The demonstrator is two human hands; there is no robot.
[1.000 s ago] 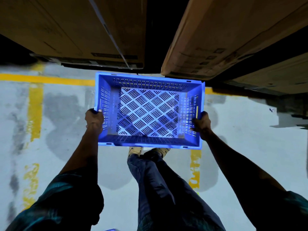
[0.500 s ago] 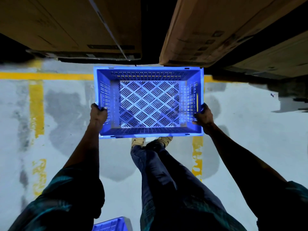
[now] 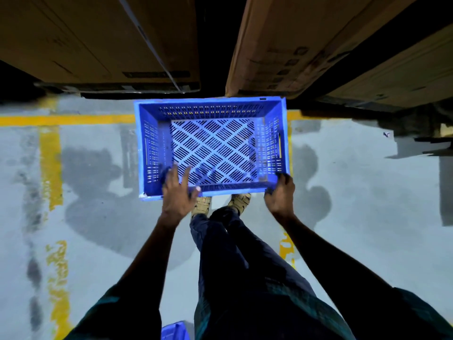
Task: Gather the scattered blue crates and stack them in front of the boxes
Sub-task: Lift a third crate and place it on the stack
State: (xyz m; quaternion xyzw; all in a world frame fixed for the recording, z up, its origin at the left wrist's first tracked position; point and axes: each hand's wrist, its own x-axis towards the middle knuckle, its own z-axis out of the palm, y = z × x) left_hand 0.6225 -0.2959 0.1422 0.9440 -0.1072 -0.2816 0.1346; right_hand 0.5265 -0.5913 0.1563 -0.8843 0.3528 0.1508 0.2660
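- Blue crate (image 3: pixel 212 148) sits on the grey floor (image 3: pixel 355 192), far rim just before 2 cardboard boxes (image 3: pixel 282 45).
- Left hand (image 3: pixel 177 192): fingers spread wide above the near rim, holding nothing.
- Right hand (image 3: pixel 280 193): fingers curled at the near-right corner; grip unclear.

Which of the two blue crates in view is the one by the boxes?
The big slotted blue crate at the foot of the cardboard boxes, with both hands at its near edge. The other crate only peeks in at the bottom, behind the person.

Yellow floor lines (image 3: pixel 50 168), grey floor (image 3: pixel 367 204)
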